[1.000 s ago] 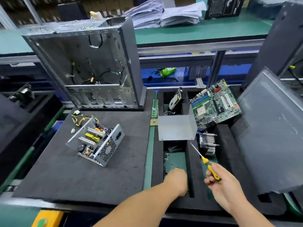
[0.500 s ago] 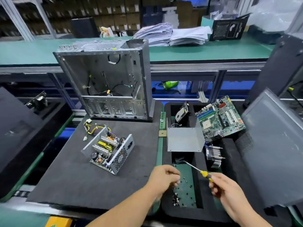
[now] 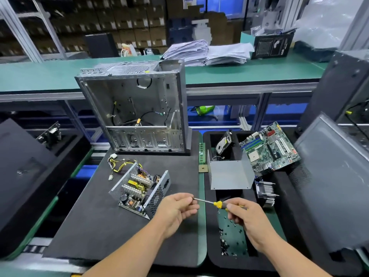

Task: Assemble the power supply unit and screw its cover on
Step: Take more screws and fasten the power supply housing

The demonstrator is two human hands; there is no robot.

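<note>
Right grip (image 3: 242, 214) curled round yellow-black-handled screwdriver (image 3: 216, 203); left grip (image 3: 177, 206) pinching its metal tip. Open grey metal power supply unit (image 3: 140, 189) just left of screwdriver; bent grey sheet-metal cover (image 3: 229, 173) behind.

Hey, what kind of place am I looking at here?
Most likely a computer assembly or repair line in a factory or warehouse. An open PC case stands on a foam mat, a motherboard and an uncovered power supply lie nearby, and stacked cartons fill the back.

Bright even light, bowed soft edges
</note>
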